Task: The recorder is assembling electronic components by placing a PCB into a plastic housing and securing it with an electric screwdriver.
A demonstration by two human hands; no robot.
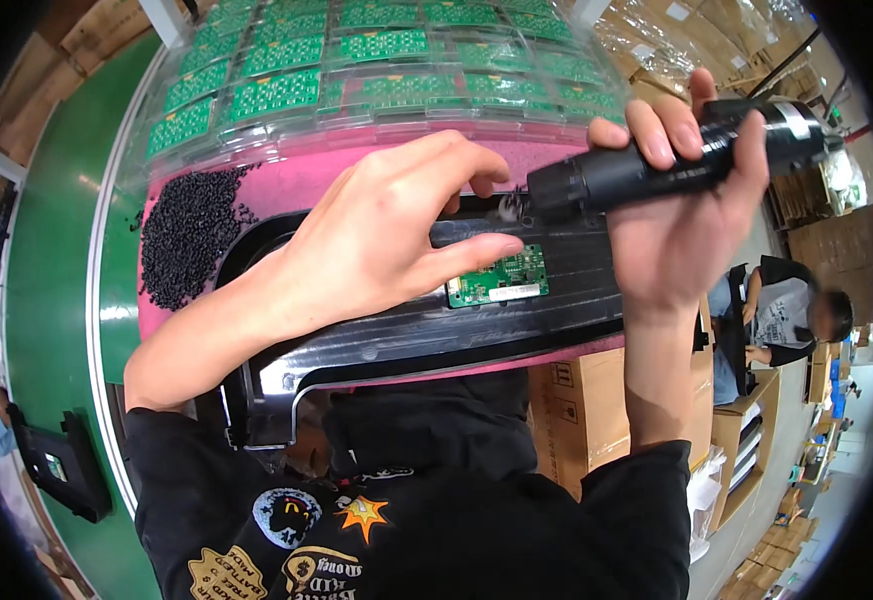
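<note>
My right hand (681, 200) is wrapped round a black electric screwdriver (646, 175), held almost level with its nose pointing left. A blurred grey-and-black bit (513, 206) shows at that nose; whether it carries a screw I cannot make out. Close to it, my left hand (386, 225) has its index finger bent and its thumb stretched apart over a green circuit board (511, 280). Nothing shows between thumb and index finger; the other fingertips are partly hidden. The board lies in a long black plastic housing (396, 345) under both hands.
A heap of small black screws (191, 240) lies on the pink mat (286, 175) at left. Clear trays of green boards (381, 45) stand behind. A cardboard box (581, 410) is at the near right. Another person (786, 310) sits farther right, and a dark housing (61, 465) lies far left.
</note>
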